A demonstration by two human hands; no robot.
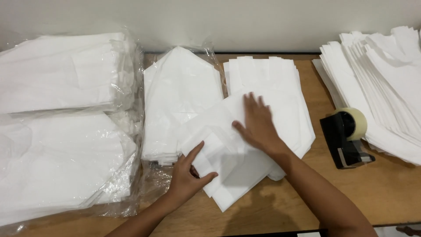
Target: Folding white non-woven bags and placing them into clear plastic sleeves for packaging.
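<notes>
Your right hand [259,125] lies spread flat on the white sheet [228,149] at the middle of the table [386,188], pinning it on its stack, while your left hand [186,173] pinches its near folded corner between thumb and fingers.

Hands: two, left hand [186,175] and right hand [258,125]; tape dispenser [346,138]: one; plastic-wrapped white bundles [61,131]: three; loose white stacks [381,87]: two.

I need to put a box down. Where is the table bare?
Bare wood shows along the near edge of the table, below the tape dispenser, and between both forearms. The left, under plastic-wrapped stacks, is crowded.
</notes>
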